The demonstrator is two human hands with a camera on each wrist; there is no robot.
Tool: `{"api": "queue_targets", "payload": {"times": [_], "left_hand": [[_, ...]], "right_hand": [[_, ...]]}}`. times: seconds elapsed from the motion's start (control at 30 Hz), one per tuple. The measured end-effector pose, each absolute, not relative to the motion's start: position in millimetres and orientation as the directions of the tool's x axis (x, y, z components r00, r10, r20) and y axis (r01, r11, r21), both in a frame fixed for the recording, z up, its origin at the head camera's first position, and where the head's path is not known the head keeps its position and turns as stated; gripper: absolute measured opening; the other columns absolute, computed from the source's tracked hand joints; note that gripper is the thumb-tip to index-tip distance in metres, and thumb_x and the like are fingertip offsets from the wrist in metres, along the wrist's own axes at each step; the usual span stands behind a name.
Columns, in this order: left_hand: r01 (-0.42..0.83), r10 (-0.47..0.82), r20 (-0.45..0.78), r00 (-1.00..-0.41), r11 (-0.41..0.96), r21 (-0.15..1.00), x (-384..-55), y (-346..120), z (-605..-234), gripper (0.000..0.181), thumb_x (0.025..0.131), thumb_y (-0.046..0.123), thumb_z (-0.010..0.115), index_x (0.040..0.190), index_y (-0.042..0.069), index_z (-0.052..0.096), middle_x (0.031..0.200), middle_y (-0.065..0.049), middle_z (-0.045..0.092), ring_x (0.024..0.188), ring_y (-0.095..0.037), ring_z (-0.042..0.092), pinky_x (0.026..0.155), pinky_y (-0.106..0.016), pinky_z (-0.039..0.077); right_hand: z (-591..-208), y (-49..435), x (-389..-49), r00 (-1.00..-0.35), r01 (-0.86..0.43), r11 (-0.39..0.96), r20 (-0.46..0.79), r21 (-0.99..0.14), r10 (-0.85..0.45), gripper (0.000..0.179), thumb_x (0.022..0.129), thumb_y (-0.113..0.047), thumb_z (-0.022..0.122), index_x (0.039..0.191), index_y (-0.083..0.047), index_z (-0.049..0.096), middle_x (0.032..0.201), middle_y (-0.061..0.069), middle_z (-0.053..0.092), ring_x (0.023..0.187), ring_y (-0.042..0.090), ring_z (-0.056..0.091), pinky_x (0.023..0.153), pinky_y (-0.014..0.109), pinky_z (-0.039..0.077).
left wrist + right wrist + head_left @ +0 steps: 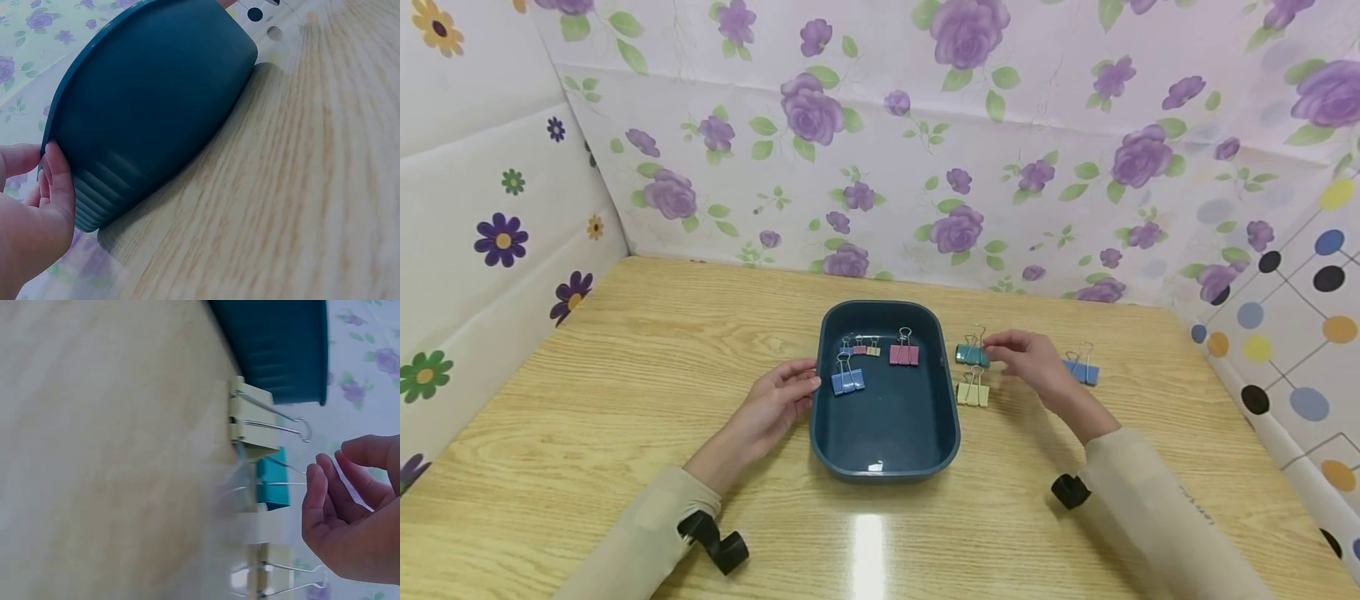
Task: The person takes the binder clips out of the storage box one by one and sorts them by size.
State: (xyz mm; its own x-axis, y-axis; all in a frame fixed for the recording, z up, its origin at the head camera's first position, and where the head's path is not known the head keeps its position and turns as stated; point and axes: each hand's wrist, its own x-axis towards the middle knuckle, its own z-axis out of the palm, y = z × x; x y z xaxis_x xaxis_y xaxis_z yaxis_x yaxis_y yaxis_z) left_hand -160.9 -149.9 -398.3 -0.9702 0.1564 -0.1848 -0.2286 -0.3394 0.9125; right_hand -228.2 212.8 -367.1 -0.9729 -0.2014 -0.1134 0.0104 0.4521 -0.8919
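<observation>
A beige sleeve (643, 533) leads to the left hand (778, 400), pinching a dark blue tray (887, 425). Just right, fumbling the teal clip (970, 357) could knock the adjacent yellow clip (967, 397); the right hand (1028, 358) curves there, whether pinching I cannot tell.

From my far place I see a table (647, 358) of pale wood, with visible grain and a white glare (868, 554) at the bottom of the head view. Behind it hangs a white back cloth (887, 167), with purple roses, green leaves and a crease across. On the left side I see a cloth (460, 183) with purple, green and orange flowers, and on the right a dotted cloth (1292, 350), its coloured dots joined by thin lines
</observation>
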Motion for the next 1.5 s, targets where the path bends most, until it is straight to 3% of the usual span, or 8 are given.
{"api": "queue_targets", "payload": {"times": [0.17, 0.4, 0.6, 0.83, 1.07, 1.5], "left_hand": [[-0.229, 0.157, -0.185, -0.970, -0.340, 0.912, -160.7, -149.1, -398.4, 0.041, 0.094, -0.006, 0.052, 0.131, -0.012, 0.037, 0.105, -0.008, 0.057, 0.088, -0.014, 0.056, 0.077, -0.022, 0.049], [-0.229, 0.156, -0.186, -0.970, -0.332, 0.915, -160.6, -149.1, -398.1, 0.043, 0.094, -0.006, 0.051, 0.133, -0.013, 0.036, 0.104, -0.008, 0.056, 0.089, -0.014, 0.056, 0.078, -0.022, 0.048], [-0.231, 0.151, -0.191, -0.970, -0.323, 0.918, -159.8, -149.9, -398.2, 0.041, 0.094, -0.004, 0.052, 0.132, -0.011, 0.038, 0.105, -0.008, 0.056, 0.089, -0.014, 0.056, 0.078, -0.022, 0.048], [-0.231, 0.155, -0.189, -0.970, -0.325, 0.917, -160.1, -150.9, -399.4, 0.042, 0.095, -0.004, 0.052, 0.133, -0.011, 0.037, 0.107, -0.009, 0.056, 0.091, -0.014, 0.056, 0.079, -0.022, 0.048], [-0.230, 0.156, -0.187, -0.970, -0.328, 0.916, -160.6, -150.7, -399.3, 0.041, 0.095, -0.004, 0.052, 0.132, -0.011, 0.038, 0.108, -0.009, 0.056, 0.090, -0.013, 0.056, 0.078, -0.022, 0.048], [-0.231, 0.146, -0.190, -0.971, -0.357, 0.905, -160.8, -149.8, -399.3, 0.037, 0.094, -0.006, 0.052, 0.129, -0.009, 0.041, 0.103, -0.007, 0.057, 0.086, -0.012, 0.056, 0.075, -0.021, 0.049]], "right_hand": [[-350.8, 213.3, -228.9, -0.979, -0.021, 0.450, -0.073, -0.893, -0.191, 0.034, 0.101, -0.020, 0.053, 0.124, 0.005, 0.058, 0.125, 0.019, 0.059, 0.111, 0.029, 0.056, 0.091, 0.044, 0.049], [-328.0, 202.2, -232.8, -0.979, -0.061, 0.429, -0.031, -0.901, -0.203, 0.033, 0.100, -0.021, 0.054, 0.124, 0.003, 0.058, 0.125, 0.018, 0.059, 0.111, 0.028, 0.056, 0.083, 0.030, 0.051], [-308.2, 181.0, -237.9, -0.971, -0.095, 0.403, -0.005, -0.910, -0.240, 0.035, 0.099, -0.024, 0.056, 0.124, 0.001, 0.058, 0.125, 0.017, 0.059, 0.109, 0.025, 0.057, 0.088, 0.037, 0.049], [-293.6, 149.1, -240.2, -0.955, -0.128, 0.374, 0.013, -0.919, -0.295, 0.031, 0.099, -0.022, 0.057, 0.122, -0.001, 0.060, 0.121, 0.013, 0.062, 0.109, 0.026, 0.057, 0.084, 0.033, 0.050], [-293.4, 120.9, -244.2, -0.946, -0.137, 0.309, 0.032, -0.941, -0.321, 0.028, 0.099, -0.019, 0.057, 0.119, 0.000, 0.062, 0.119, 0.017, 0.062, 0.111, 0.035, 0.056, 0.092, 0.049, 0.046], [-296.6, 72.7, -253.0, -0.931, -0.158, 0.249, 0.060, -0.956, -0.361, 0.027, 0.098, -0.018, 0.059, 0.117, -0.001, 0.064, 0.113, 0.013, 0.064, 0.108, 0.031, 0.059, 0.091, 0.041, 0.049]]}}
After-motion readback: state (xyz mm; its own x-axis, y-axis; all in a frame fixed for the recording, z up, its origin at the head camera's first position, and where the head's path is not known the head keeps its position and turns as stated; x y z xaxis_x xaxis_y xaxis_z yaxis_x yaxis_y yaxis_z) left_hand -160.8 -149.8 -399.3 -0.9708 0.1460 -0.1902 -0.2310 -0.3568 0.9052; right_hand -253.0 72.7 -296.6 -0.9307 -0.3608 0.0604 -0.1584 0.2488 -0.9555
